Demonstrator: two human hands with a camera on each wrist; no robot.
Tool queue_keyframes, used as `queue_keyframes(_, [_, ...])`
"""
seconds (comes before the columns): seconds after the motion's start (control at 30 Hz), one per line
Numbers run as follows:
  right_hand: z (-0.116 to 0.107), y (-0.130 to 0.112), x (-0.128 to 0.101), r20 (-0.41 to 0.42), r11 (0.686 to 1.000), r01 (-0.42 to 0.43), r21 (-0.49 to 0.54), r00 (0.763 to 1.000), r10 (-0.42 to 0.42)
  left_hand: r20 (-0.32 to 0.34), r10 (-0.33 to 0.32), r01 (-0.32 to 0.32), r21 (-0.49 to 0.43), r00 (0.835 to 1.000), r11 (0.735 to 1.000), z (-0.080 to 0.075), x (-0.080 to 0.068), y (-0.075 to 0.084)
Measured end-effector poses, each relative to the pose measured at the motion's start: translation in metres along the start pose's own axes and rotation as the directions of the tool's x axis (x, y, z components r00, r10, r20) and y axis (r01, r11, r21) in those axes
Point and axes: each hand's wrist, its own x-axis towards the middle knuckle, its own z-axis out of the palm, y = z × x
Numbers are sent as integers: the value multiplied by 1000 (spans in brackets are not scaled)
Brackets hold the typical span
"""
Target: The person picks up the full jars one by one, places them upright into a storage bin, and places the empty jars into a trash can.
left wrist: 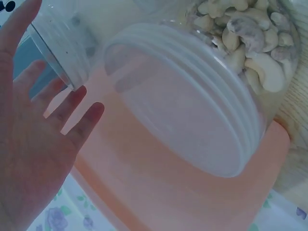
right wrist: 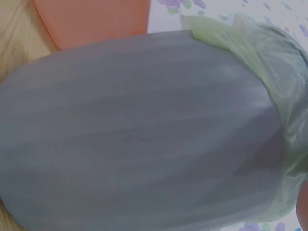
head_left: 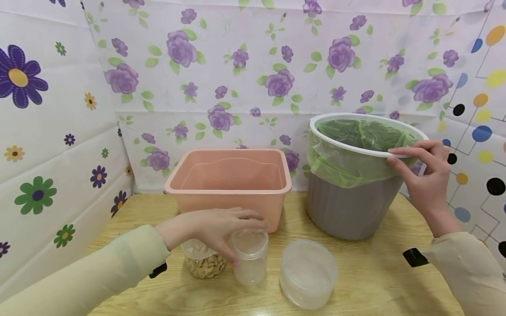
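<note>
My left hand [head_left: 247, 240] reaches over an empty clear jar [head_left: 250, 263], fingers spread across its mouth and thumb down its side. In the left wrist view the fingers [left wrist: 72, 106] are straight and apart beside that jar [left wrist: 60, 43]. A jar of cashews [head_left: 203, 262] stands just left of it under my wrist, and its threaded neck [left wrist: 192, 110] fills the left wrist view. My right hand [head_left: 392, 156] pinches the white rim of a grey bin [head_left: 352, 210] lined with a green bag [head_left: 363, 134], thumb outside and fingers on top.
A pink plastic basin [head_left: 231, 182] stands behind the jars, and a wide clear round container [head_left: 308, 272] sits at the table's front. Floral sheets wall in the back and sides. The right wrist view shows the grey bin wall [right wrist: 144, 134] up close.
</note>
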Motion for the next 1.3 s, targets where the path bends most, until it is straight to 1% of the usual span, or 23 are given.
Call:
queue_keyframes(0.1, [-4,9,0,27,999,-34,-14,999,35,9,9,-9,54,1000,998,1,6,-2])
queue_keyframes(0.17, [-7,14,1,45,997,-72,-28,996,73,7,15,-16,90,1000,996,0,9,-3])
queue_keyframes(0.27, [-10,20,2,65,990,-136,-37,988,138,10,19,-20,111,1000,994,-1,11,-2])
queue_keyframes(0.4, [-13,23,4,82,982,-184,-36,979,186,14,25,-26,97,1000,995,-4,13,1])
queue_keyframes(0.6, [-15,25,5,99,980,-193,-46,975,197,33,25,-27,53,999,998,-5,19,5])
queue_keyframes(0.67, [-15,25,5,103,980,-196,-38,975,199,37,42,-44,49,998,998,-7,21,5])
queue_keyframes(0.77, [-14,25,6,105,980,-196,-22,975,198,41,85,-87,53,996,995,-11,23,7])
queue_keyframes(0.87, [-13,25,7,112,982,-189,0,976,187,51,114,-117,57,992,991,-18,24,8])
queue_keyframes(1.0, [-13,26,8,111,984,-177,6,978,175,72,117,-120,40,991,992,-33,25,12])
queue_keyframes(1.13, [-14,28,8,108,984,-178,2,978,176,103,94,-97,17,990,995,-54,26,16])
queue_keyframes(1.3, [-14,29,8,111,984,-177,4,978,175,156,60,-67,40,986,997,-84,27,20])
